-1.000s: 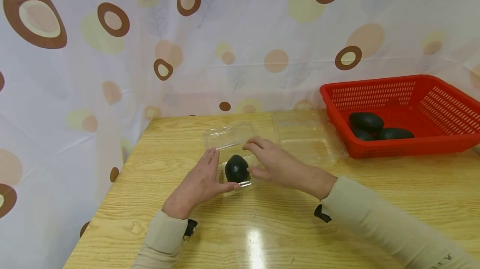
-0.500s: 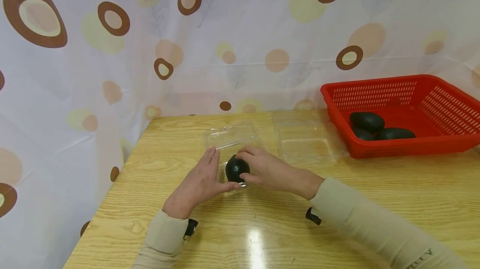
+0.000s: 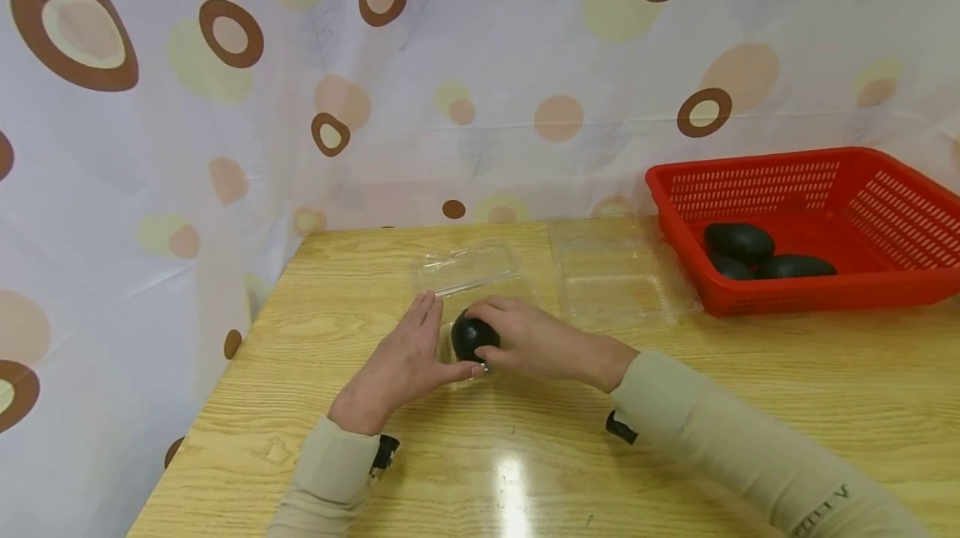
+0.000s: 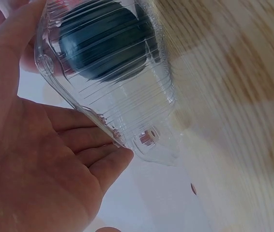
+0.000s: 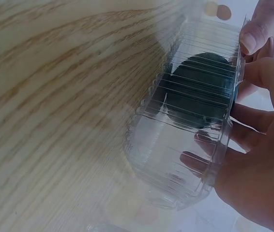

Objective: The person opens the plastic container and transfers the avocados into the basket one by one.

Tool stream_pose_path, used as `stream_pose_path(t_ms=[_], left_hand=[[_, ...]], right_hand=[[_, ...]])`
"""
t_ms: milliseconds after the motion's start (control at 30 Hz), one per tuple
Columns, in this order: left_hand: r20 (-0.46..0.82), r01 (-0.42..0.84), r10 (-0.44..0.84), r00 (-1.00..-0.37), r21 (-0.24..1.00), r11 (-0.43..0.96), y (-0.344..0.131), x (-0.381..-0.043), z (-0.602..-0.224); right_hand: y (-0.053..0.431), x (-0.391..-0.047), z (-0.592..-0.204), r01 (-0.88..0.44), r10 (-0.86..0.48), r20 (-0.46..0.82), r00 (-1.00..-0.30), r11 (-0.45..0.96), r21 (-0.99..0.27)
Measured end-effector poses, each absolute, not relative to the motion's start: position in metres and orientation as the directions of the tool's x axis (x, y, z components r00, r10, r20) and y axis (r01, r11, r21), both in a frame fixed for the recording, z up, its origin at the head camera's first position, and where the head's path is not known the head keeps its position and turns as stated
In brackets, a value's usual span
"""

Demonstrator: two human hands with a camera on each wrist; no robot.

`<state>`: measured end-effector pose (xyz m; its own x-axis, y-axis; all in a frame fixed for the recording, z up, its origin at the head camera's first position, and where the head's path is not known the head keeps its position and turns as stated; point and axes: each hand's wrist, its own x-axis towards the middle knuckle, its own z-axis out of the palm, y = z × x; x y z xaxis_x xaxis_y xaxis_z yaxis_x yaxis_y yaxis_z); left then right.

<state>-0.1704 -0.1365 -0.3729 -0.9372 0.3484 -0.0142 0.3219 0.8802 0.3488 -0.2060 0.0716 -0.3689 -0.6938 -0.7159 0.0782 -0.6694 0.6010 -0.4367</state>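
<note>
A dark green avocado (image 3: 470, 338) sits in the base of a clear plastic clamshell box (image 3: 480, 267), its lid laid back behind it. My right hand (image 3: 536, 342) grips the avocado from the right, thumb at the near side and fingers over the far side. In the right wrist view, some of its fingers (image 5: 197, 162) show through the ribbed wall. Along the left side of the box, my left hand (image 3: 401, 359) rests with straight fingers, its thumb on the near rim. The left wrist view shows those fingertips (image 4: 122, 154) touching the rim.
A second clear plastic box (image 3: 615, 280) lies open on the wooden table (image 3: 375, 471), to the right. Beside it stands a red basket (image 3: 832, 296) holding several dark avocados (image 3: 738, 242). A patterned curtain (image 3: 420, 146) hangs along the back and left.
My right hand has moved left and closed around the avocado, which has turned slightly. The left hand has stayed at the box's left side.
</note>
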Motion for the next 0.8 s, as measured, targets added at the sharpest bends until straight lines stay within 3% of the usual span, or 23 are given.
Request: stream_pose_path(t_ms=[467,700,800], left_hand=[[-0.025,0.308,0.339,-0.94,0.361,0.88,-0.135,-0.171,-0.372],[-0.013,0.321,0.35,-0.937,0.369,0.872,-0.136,-0.17,-0.372],[-0.013,0.321,0.349,-0.937,0.365,0.874,-0.136,-0.17,-0.372]], right_hand=[[0.067,-0.213,-0.37,-0.589,-0.704,0.013,-0.71,0.583,-0.56],[0.068,-0.217,-0.372,-0.667,-0.77,0.022,-0.638,0.538,-0.515],[0.067,-0.217,-0.373,-0.658,-0.769,-0.001,-0.64,0.549,-0.515]])
